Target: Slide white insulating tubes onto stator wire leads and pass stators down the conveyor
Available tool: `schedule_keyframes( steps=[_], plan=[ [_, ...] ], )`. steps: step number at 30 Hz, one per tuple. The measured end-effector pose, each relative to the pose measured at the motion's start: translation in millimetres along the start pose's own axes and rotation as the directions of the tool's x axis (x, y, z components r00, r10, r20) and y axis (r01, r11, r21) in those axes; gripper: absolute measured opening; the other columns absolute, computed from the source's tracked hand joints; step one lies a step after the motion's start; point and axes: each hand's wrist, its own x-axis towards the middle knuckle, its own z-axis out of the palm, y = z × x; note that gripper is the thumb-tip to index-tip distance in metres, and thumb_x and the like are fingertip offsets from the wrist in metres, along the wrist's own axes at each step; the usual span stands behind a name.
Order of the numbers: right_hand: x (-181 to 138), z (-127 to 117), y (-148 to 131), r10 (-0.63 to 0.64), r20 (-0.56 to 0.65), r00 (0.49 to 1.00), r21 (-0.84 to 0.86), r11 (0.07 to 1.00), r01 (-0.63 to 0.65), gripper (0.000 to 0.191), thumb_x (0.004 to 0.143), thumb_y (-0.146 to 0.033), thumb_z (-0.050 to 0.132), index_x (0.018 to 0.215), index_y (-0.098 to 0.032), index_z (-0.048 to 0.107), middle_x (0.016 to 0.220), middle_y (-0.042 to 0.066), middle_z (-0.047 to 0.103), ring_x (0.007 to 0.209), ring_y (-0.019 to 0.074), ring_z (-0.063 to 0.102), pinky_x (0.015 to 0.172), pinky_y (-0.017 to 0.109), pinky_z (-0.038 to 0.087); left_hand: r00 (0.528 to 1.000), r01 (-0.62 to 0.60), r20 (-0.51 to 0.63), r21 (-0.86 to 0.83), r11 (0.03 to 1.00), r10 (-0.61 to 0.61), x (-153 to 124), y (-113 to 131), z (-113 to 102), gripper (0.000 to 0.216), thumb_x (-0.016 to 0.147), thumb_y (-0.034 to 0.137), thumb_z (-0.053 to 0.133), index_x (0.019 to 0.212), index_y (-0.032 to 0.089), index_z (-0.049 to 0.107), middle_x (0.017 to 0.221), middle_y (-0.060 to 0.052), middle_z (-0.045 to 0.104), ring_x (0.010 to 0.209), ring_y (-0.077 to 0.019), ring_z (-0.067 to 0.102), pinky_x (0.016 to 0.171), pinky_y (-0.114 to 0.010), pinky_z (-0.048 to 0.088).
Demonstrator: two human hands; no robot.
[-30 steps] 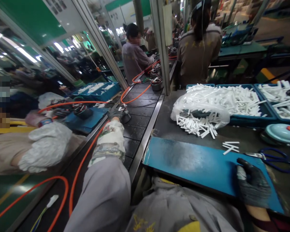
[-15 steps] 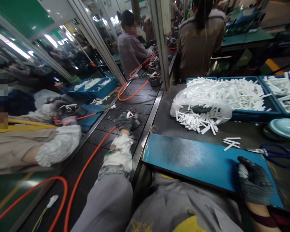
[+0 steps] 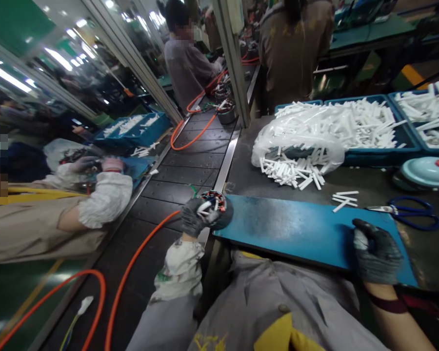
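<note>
Gloved in ribbed grey knit, the left hand (image 3: 193, 218) is clamped on a dark round metal part topped with red and black wires and white sleeves (image 3: 219, 209). Half a second ago that part was over the black slatted conveyor (image 3: 190, 158); now it is at the left end of a smooth, flat blue board (image 3: 278, 222). Fingers bent, the right hand (image 3: 376, 251) rests at the board's other end; whether it grips anything I cannot tell. Short white tubes spill from a crinkled clear plastic bag (image 3: 296, 141). Yellow lettering on a co-worker's brown jacket (image 3: 289, 63) is too blurred to read.
</note>
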Motion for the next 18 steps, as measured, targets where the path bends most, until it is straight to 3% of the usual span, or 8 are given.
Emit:
schedule_keyframes(
  steps=[2,4,9,13,15,16,18],
  plan=[
    [0,0,0,-0.004,0.002,1.000,-0.014,1.000,0.005,0.036,0.094,-0.034,0.048,0.108,-0.012,0.072,0.098,0.015,0.074,0.090,0.0297,0.068,0.086,0.047,0.055,0.997,0.027,-0.069,0.059,0.998,-0.023,-6,5,21,0.053,0.081,0.067,0.062,0.087,0.014,0.067,0.087,-0.012,0.066,0.091,-0.0364,0.066,0.082,-0.056,0.053],
    [1,-1,-2,-0.012,0.025,1.000,-0.018,1.000,0.013,0.035,0.094,-0.033,0.049,0.109,-0.011,0.072,0.100,0.017,0.074,0.092,0.0312,0.068,0.087,0.048,0.055,0.998,0.009,-0.064,0.076,0.997,-0.004,-3,19,42,0.057,0.075,0.073,0.065,0.082,0.016,0.069,0.085,-0.013,0.068,0.088,-0.0377,0.067,0.083,-0.058,0.052],
    [13,-2,-33,-0.116,0.035,0.993,0.190,0.976,0.107,0.024,0.092,-0.028,0.058,0.106,-0.015,0.072,0.097,0.012,0.075,0.089,0.0264,0.070,0.084,0.043,0.057,0.977,-0.167,0.132,-0.011,0.986,0.167,27,63,74,0.073,0.061,0.075,0.075,0.108,0.019,0.072,0.104,-0.012,0.074,0.103,-0.0363,0.067,0.100,-0.055,0.050],
    [34,0,-61,-0.260,0.183,0.948,0.417,0.894,0.164,0.027,0.094,-0.032,0.059,0.116,-0.021,0.070,0.110,0.009,0.074,0.101,0.0245,0.070,0.087,0.042,0.058,0.885,-0.297,0.279,-0.281,0.913,0.374,44,69,57,0.093,0.065,0.059,0.082,0.143,0.019,0.050,0.142,-0.016,0.058,0.131,-0.0351,0.054,0.114,-0.053,0.042],
    [46,4,-69,-0.330,0.255,0.909,0.490,0.855,0.173,0.032,0.095,-0.036,0.059,0.123,-0.024,0.067,0.117,0.010,0.073,0.107,0.0248,0.069,0.092,0.042,0.058,0.827,-0.292,0.309,-0.480,0.828,0.470,49,66,43,0.089,0.076,0.053,0.077,0.150,0.021,0.040,0.150,-0.015,0.050,0.138,-0.0323,0.048,0.115,-0.049,0.041],
    [52,7,-71,-0.368,0.286,0.885,0.527,0.832,0.176,0.034,0.095,-0.037,0.059,0.126,-0.025,0.066,0.121,0.010,0.072,0.111,0.0252,0.067,0.095,0.043,0.057,0.824,-0.255,0.306,-0.550,0.795,0.476,51,65,37,0.081,0.082,0.050,0.072,0.151,0.022,0.039,0.150,-0.014,0.050,0.137,-0.0301,0.050,0.113,-0.047,0.043],
    [62,17,-75,-0.449,0.346,0.823,0.606,0.777,0.169,0.036,0.095,-0.041,0.059,0.128,-0.026,0.065,0.128,0.010,0.069,0.120,0.0263,0.064,0.102,0.046,0.053,0.872,-0.171,0.290,-0.574,0.801,0.395,56,70,32,0.059,0.092,0.044,0.061,0.145,0.022,0.047,0.142,-0.012,0.058,0.129,-0.0258,0.057,0.107,-0.042,0.048]
  ],
)
